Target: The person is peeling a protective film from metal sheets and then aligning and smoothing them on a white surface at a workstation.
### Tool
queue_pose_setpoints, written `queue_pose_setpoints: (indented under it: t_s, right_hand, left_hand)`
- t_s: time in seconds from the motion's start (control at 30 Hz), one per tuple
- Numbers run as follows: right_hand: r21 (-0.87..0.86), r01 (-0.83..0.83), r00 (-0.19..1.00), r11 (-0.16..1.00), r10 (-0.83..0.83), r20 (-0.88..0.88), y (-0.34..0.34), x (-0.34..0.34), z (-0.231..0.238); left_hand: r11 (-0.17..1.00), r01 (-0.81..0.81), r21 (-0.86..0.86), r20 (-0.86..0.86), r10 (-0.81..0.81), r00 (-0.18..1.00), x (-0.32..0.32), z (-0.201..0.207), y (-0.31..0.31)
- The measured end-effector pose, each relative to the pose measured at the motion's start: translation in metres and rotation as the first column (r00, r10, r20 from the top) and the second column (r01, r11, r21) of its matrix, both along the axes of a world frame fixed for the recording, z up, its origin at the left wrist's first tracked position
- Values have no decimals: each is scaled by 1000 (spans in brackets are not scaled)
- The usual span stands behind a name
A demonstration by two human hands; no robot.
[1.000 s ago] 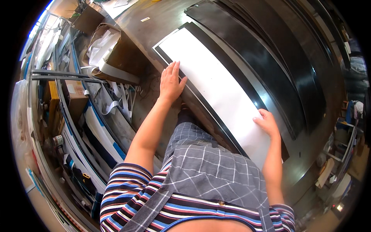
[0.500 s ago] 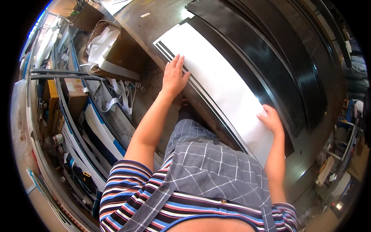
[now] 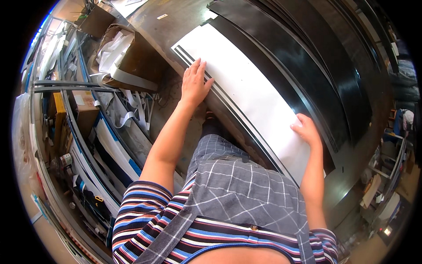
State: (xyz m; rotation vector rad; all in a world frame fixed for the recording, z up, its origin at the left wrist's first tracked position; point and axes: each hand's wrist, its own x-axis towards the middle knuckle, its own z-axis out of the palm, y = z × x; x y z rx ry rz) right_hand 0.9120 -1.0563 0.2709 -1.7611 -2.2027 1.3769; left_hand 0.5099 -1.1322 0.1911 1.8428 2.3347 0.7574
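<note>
A long white sheet [image 3: 244, 86] lies slantwise on the worktable, with thin black and white strip edges showing along its near side. Against that near edge rests my left hand [image 3: 193, 83], fingers stretched out and thumb apart, lying over the strips. My right hand [image 3: 309, 132] grips the sheet's far edge towards its right end, thumb on top and the other fingers hidden beneath. Just beyond the white sheet lies a long black sheet [image 3: 259, 59], partly covered by it.
More glossy black sheets [image 3: 303, 66] overlap across the brown worktable [image 3: 176, 33]. Left of the table stands a cardboard box [image 3: 140, 59] stuffed with white offcuts. A metal rack [image 3: 66, 86] holds boards and strips at the far left. Shelves [image 3: 387, 171] with clutter stand at right.
Both hands have shifted very slightly towards the far side, along with a small shift of the view. The right hand keeps its hold on the white sheet.
</note>
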Motion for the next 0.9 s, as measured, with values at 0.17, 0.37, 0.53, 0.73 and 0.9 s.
queue_pose_setpoints:
  t_s: [0.17,0.37,0.53,0.73,0.9]
  right_hand:
    - [-29,21,1000,999,-22,-19,2,-1,-3]
    - [-2,-1,1000,1000,1,1,3,-6,-1]
    - [10,0,1000,1000,0,14,3,-7,-3]
    - [-53,36,999,998,-35,9,3,-15,2]
    - [-37,30,1000,999,-30,7,2,-17,3]
  left_hand:
    - [1000,-1,2,18,1,1000,-6,1,0]
    - [1000,-4,-2,11,4,1000,-11,2,1]
    - [1000,0,-21,33,1,999,-16,6,3]
    - [1000,-10,13,108,8,994,-34,5,10]
    - [1000,-13,2,94,13,995,-43,5,15]
